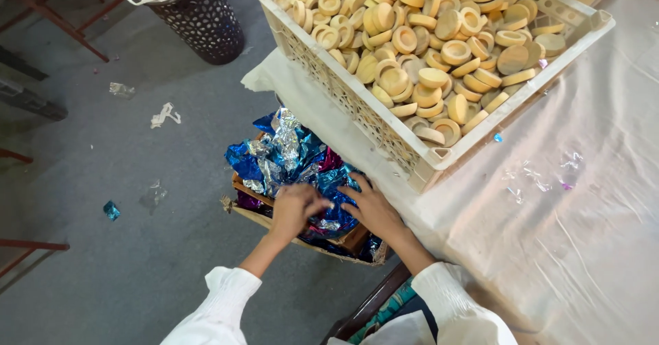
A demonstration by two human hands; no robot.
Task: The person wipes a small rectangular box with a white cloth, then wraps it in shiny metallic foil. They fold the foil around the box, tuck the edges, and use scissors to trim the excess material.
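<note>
Head view, looking down past white sleeves to both hands, low beside the table edge.

Left hand [292, 208]: palm down, fingers curled together and dug into a heap of crinkled blue, silver and purple foil wrappers [288, 156]. The fingertips are buried in the foil, so whether they pinch one sheet cannot be told. Most of the heap lies just beyond the fingertips, away from the person; some foil lies under the palm.

Right hand [371, 208]: palm down, fingers slightly spread, pressed on a bright blue foil sheet [336, 184] that sits between the two hands and touches both. The thumb points toward the left hand. Fingertips lie on top of the foil; no closed grip can be seen.

The wrappers fill a shallow brown wooden tray [257, 214], whose near rim shows just below the left wrist and whose corner shows under the right hand.

Beyond the right fingers, touching distance or nearly, stands the corner of a cream perforated plastic crate [425, 163] heaped with round pale wooden discs and rings [425, 36]. The crate rests on a table covered in off-white cloth [583, 235], to the right of the right hand.

Well beyond the left fingers: a dark perforated waste basket [202, 19] on the grey floor [103, 180], with scattered foil scraps [111, 210] left of the left hand, well apart.
</note>
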